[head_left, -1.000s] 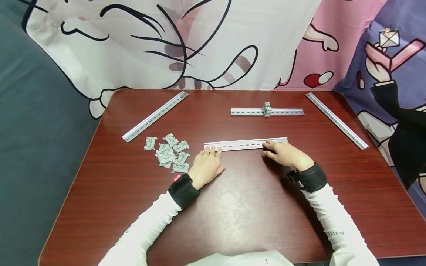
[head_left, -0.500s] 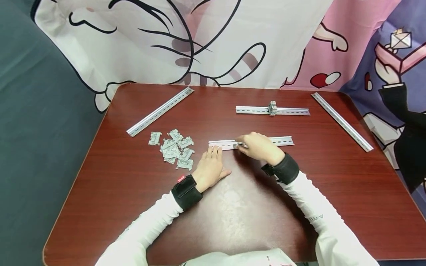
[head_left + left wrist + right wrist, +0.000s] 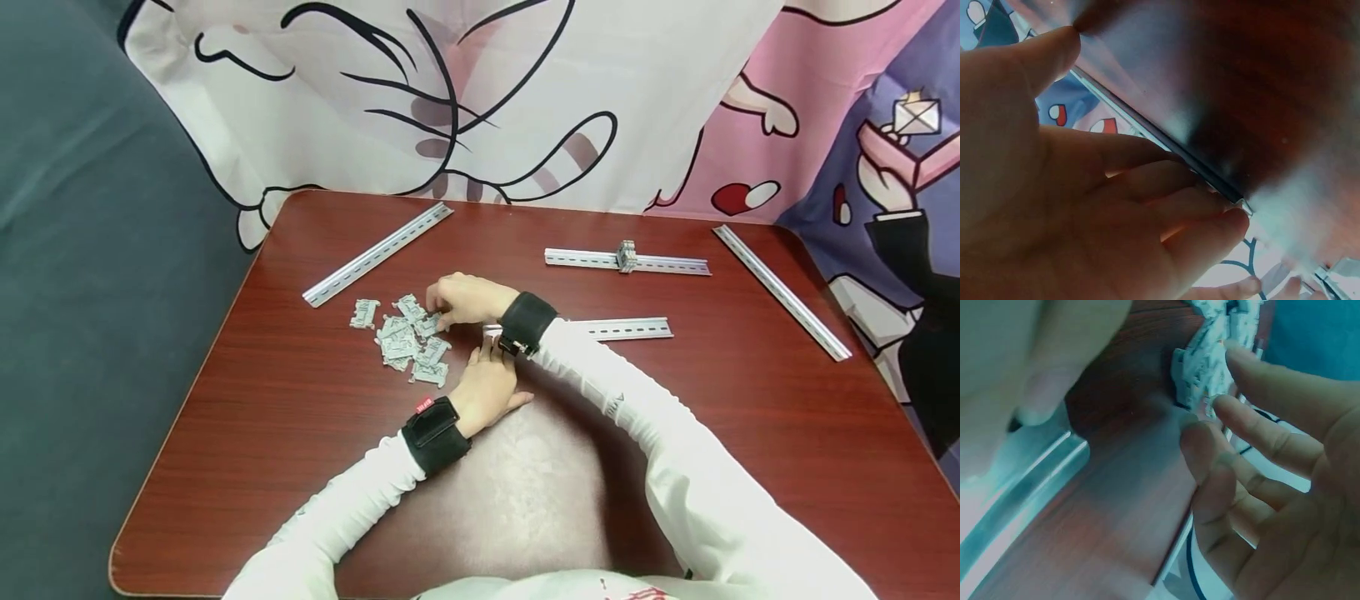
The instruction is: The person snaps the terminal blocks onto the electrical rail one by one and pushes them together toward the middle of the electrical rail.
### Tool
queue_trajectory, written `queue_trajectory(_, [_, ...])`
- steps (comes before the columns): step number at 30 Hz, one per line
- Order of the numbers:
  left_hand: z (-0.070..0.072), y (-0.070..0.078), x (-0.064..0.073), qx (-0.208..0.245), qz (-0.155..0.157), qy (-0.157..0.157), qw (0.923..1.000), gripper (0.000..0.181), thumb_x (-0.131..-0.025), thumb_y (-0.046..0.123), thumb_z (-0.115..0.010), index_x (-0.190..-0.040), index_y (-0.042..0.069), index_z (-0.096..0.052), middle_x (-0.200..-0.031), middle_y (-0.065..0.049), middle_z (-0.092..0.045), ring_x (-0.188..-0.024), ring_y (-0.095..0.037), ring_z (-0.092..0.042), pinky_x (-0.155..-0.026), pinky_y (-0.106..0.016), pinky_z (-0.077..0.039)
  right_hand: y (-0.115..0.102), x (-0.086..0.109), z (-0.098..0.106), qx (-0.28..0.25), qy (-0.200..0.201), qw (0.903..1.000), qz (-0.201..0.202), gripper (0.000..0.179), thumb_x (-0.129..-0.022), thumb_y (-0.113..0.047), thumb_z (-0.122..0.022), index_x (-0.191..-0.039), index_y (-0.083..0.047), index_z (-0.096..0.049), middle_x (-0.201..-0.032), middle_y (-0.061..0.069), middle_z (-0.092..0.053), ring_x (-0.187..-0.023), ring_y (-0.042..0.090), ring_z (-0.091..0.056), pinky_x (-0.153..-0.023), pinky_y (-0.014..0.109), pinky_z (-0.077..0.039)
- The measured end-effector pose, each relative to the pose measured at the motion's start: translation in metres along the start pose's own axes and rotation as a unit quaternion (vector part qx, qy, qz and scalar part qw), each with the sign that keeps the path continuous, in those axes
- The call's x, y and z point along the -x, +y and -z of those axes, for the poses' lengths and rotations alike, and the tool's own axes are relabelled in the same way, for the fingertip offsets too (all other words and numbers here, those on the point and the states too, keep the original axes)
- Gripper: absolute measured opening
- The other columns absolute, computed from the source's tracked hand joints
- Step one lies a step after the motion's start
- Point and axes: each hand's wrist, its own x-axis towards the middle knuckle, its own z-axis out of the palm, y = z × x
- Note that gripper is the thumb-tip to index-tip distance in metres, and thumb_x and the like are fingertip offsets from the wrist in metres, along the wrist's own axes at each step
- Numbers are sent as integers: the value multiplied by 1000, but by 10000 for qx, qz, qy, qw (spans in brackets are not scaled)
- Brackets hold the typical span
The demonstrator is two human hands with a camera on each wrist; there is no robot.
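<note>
1. Grey clip pile (image 3: 397,340) lay on the bench (image 3: 262,425), just left of the right hand (image 3: 468,298), the nearer one.
2. That hand's fingers were loosely bent, nothing visibly held.
3. Left hand (image 3: 487,390), fingers extended, touched the rail (image 3: 633,329), lying left-to-right.

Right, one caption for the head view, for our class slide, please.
Left hand touching a slotted metal rail, right hand at a pile of small gray pieces.
</note>
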Motion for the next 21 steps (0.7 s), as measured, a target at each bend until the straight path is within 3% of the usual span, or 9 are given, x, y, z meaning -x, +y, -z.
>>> queue_trajectory(7, [-2, -1, 1, 115, -75, 184, 9997, 72, -79, 57, -68, -117, -4, -64, -114, -22, -68, -117, -35, -61, -94, -39, -50, -3, -11, -5, 228, -385, 9982, -407, 32, -85, -23, -74, -112, -10, -63, -107, 5, -63, -94, 18, -57, -79, 30, -48])
queue_trajectory(12, [-2, -4, -1, 339, -167, -43, 9993, 74, -82, 55, -68, -121, -8, -60, -120, -25, -65, -119, -38, -59, -96, -40, -49, -2, -7, -2, 324, -535, 9962, -609, 31, -84, -26, -75, -109, -9, -65, -107, 4, -62, -95, 17, -55, -80, 30, -47])
queue_trajectory(16, [0, -7, -4, 513, -187, -406, 9977, 77, -84, 53, -66, -127, -11, -55, -128, -28, -59, -124, -40, -54, -101, -42, -46, 1, -2, 3, 49, -299, 9989, -370, 17, -86, -21, -74, -97, -10, -70, -97, 3, -67, -86, 14, -58, -74, 26, -47])
queue_trajectory(21, [3, -9, -8, 669, -87, -948, 9932, 80, -88, 53, -62, -134, -11, -47, -137, -28, -50, -132, -40, -46, -107, -42, -41, 10, 17, 13, -344, 407, 9984, -178, 11, -87, -21, -72, -80, -12, -70, -79, -1, -69, -72, 10, -60, -68, 24, -47])
